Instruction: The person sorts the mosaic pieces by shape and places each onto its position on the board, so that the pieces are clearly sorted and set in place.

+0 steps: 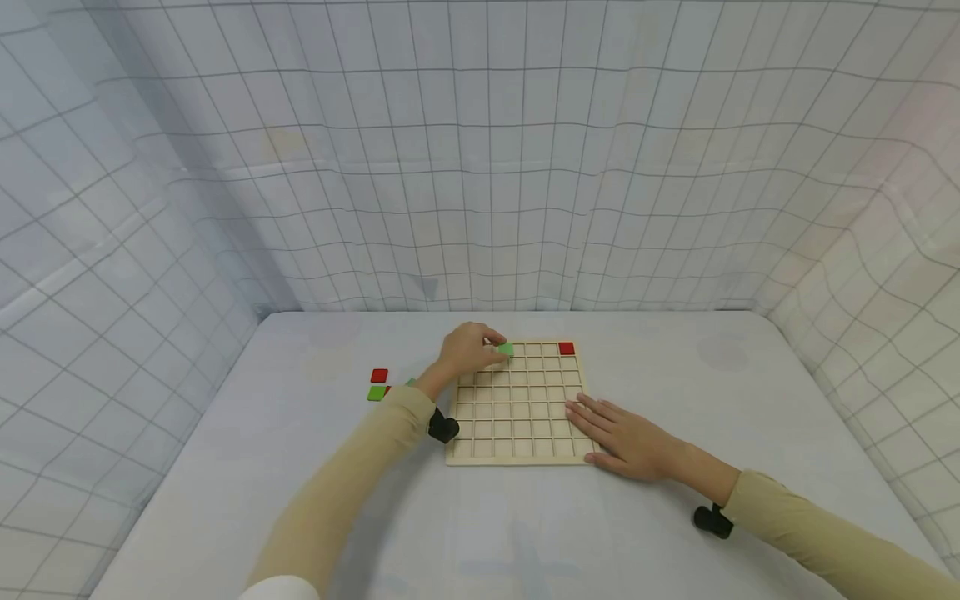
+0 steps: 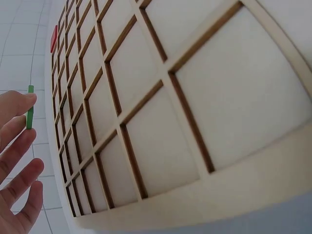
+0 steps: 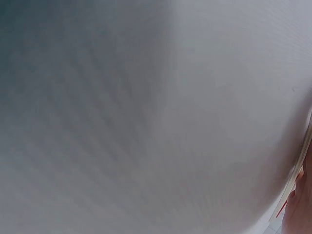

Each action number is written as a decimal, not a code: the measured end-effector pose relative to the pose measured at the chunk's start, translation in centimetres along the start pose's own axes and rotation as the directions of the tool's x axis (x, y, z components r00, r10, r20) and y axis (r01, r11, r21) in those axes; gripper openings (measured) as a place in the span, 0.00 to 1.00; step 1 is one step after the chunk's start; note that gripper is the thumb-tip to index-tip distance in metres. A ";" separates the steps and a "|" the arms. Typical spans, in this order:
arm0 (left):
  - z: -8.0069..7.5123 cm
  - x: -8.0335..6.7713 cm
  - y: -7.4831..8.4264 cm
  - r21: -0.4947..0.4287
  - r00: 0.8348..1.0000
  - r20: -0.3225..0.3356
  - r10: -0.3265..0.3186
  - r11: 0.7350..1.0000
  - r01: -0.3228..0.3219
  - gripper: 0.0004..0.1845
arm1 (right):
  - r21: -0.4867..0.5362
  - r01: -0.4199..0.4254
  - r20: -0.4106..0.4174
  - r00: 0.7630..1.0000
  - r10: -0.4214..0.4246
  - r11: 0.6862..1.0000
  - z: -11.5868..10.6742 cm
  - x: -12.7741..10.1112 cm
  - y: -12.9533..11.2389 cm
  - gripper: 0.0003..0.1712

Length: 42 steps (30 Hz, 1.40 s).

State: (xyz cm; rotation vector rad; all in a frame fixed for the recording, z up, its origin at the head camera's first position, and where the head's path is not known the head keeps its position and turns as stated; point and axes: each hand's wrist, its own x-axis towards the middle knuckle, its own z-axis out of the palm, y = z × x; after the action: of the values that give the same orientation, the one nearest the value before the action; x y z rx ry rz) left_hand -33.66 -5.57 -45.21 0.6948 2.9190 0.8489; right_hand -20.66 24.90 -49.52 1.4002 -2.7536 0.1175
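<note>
Over the far side of the pale wooden grid board (image 1: 522,461), my left hand (image 1: 467,348) has a flat green square tile (image 1: 506,350) pinched between thumb and fingers (whether it touches the wood, I can't tell). And at the far right corner, a flat red square tile (image 1: 567,348) sits in its cell! My right hand (image 1: 626,442) lies flat across the board's right edge, fingers stretched out. Off to the left, a loose red square (image 1: 379,376) lies near a bright green square (image 1: 377,393).
</note>
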 end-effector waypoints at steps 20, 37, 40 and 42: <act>2.3 2.5 3.3 -0.030 1.000 0.005 0.001 1.000 -0.001 0.16 | -0.011 -0.025 0.014 1.000 0.025 1.000 -0.3 0.0 0.1 0.38; 4.6 3.5 3.9 -0.043 0.999 -0.003 -0.036 0.998 0.036 0.17 | -0.032 -0.020 0.036 0.999 0.021 0.999 -0.1 0.1 0.0 0.38; 4.8 3.6 3.9 -0.046 0.999 -0.001 -0.037 0.998 0.037 0.17 | -0.040 -0.022 0.043 0.999 0.024 0.999 0.0 0.1 0.0 0.38; 4.9 3.7 3.9 -0.051 0.999 -0.002 -0.041 0.998 0.041 0.17 | -0.038 -0.031 0.054 0.998 0.033 0.999 0.0 0.0 0.0 0.39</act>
State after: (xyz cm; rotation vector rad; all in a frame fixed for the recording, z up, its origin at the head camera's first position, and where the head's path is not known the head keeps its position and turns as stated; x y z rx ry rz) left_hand -34.69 1.43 -46.97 0.6283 2.8925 0.9173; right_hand -20.70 24.89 -49.51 1.3715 -2.8071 0.0301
